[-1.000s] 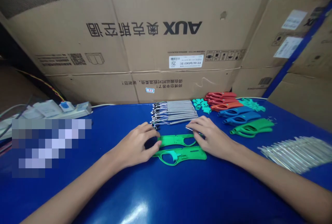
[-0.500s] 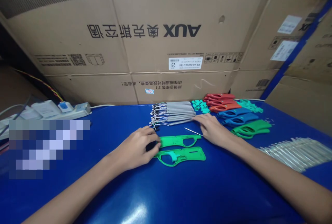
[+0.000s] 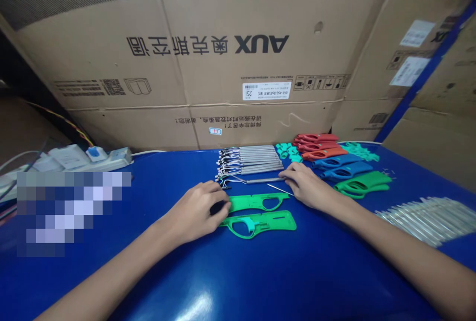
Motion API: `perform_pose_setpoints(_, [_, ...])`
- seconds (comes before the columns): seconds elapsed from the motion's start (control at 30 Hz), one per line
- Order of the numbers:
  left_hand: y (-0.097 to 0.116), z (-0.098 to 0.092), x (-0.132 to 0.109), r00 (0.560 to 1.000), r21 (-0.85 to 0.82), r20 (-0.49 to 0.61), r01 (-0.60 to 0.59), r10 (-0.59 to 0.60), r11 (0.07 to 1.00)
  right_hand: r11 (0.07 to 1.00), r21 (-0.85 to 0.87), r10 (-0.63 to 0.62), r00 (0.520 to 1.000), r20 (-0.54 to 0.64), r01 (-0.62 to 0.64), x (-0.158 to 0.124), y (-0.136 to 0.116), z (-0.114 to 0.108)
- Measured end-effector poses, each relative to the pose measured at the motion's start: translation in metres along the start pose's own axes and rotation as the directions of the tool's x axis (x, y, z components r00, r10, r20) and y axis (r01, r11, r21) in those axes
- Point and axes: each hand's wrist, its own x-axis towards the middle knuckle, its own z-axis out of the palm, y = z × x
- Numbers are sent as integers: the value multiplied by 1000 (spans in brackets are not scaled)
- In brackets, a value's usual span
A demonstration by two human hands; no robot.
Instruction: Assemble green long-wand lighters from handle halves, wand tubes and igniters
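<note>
Left hand [image 3: 195,212] curled, fingertips at the end of a green plastic lighter shell [image 3: 256,202], grip impossible to call. Second shell [image 3: 260,224] just nearer, flat on the blue table [image 3: 148,281]. Light, stiff, thin-walled: best pinched along the solid spine. Right hand [image 3: 307,187], fingers together, tips on a thin metal tube [image 3: 264,180], no clear grip; loose steel needle [image 3: 278,190] just beside. Beyond, a row of wired tubes [image 3: 249,160].

The right hand [image 3: 307,187] has been moved off the green shell [image 3: 256,202] to the right end of the row of metal tubes [image 3: 253,160]. 1 tube [image 3: 264,180] has been drawn out of the row towards the person, and its end is now touched by the fingertips [image 3: 287,177].
</note>
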Motion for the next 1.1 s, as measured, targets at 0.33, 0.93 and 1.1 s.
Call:
perform_pose_setpoints(0.33, [1, -2, 1, 999, 15, -42, -3, 4, 1000, 998, 32, -56, 996, -69, 59, 0, -2, -5])
perform_pose_setpoints(0.93, [12, 5, -4, 973, -84, -231, -13, -7, 996, 932, 280, -105, 912, -397, 229, -7, -34, -8])
perform_pose_setpoints(1.1, [13, 9, -7, 939, -118, -333, 49, -86, 992, 877, 353, -174, 902, -395, 324, -11, -49, -6])
